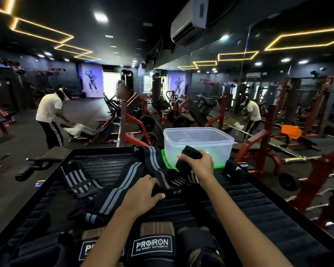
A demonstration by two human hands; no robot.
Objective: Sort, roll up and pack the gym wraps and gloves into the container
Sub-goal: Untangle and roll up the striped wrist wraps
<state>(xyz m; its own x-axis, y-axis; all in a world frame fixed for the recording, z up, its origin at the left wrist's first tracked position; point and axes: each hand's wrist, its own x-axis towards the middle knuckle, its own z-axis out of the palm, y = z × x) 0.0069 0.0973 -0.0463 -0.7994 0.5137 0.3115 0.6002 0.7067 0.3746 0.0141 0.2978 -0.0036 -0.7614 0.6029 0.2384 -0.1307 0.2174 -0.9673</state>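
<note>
The container is clear, frosted plastic and stands on a bright green lid. The long wrap is black with pale grey-blue stripes along its length. A shorter wrap is black with white stripes. The gloves are black with brown cuffs and white PROIRON lettering. The counter is black and ribbed.
</note>
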